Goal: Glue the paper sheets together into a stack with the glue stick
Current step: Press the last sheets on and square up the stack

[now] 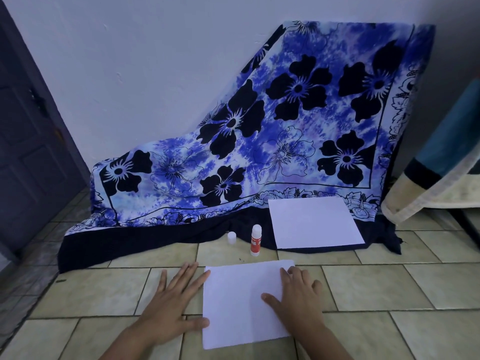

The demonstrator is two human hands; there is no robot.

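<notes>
A white paper sheet (239,302) lies flat on the tiled floor (376,287) in front of me. My right hand (298,300) rests flat on its right half, fingers straight and pressing down. My left hand (174,307) lies spread on the floor at the sheet's left edge, its fingertips and thumb touching the paper's border. Beyond the sheet stands a red-and-white glue stick (255,240), upright and uncapped. Its white cap (232,238) sits just left of it. A second stack of white paper (314,222) lies farther back on the right, on the cloth's dark hem.
A blue flowered cloth (259,141) drapes down from the wall onto the floor behind the glue stick. A dark door (26,152) stands at the left. A bed edge with a pale fringed cover (428,188) hangs at the right.
</notes>
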